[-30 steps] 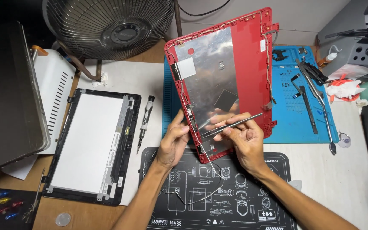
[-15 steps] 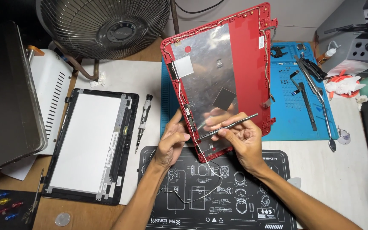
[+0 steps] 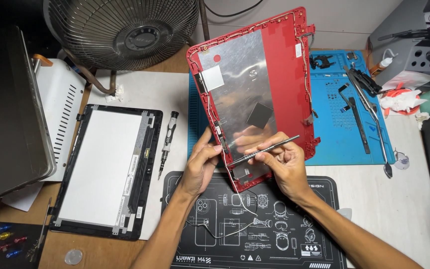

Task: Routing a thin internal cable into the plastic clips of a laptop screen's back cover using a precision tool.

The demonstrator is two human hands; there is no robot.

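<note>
left hand point(image 3: 201, 167): closed on red lid point(image 3: 279, 65) lower left edge | right hand point(image 3: 283, 162): pinching metal spudger point(image 3: 269, 148), tip on lid's foil at 9 o'clock | lid tilted up, 12 o'clock of hands

Bright overhead light, sharp focus; glare on the silver foil point(image 3: 242, 84); dim left edge.

Workbench point(image 3: 414, 199), pale top with a wooden strip at its near left edge. Under both hands: black printed work mat point(image 3: 255, 224); beyond the right hand point(image 3: 282, 167): blue repair mat point(image 3: 344, 124) carrying long metal tools. Left of the left hand point(image 3: 200, 167): screwdriver point(image 3: 167, 142), removed screen panel point(image 3: 105, 172), white vented casing point(image 3: 63, 107), closed dark laptop point(image 3: 6, 114); fan point(image 3: 123, 32) far beyond.
</note>
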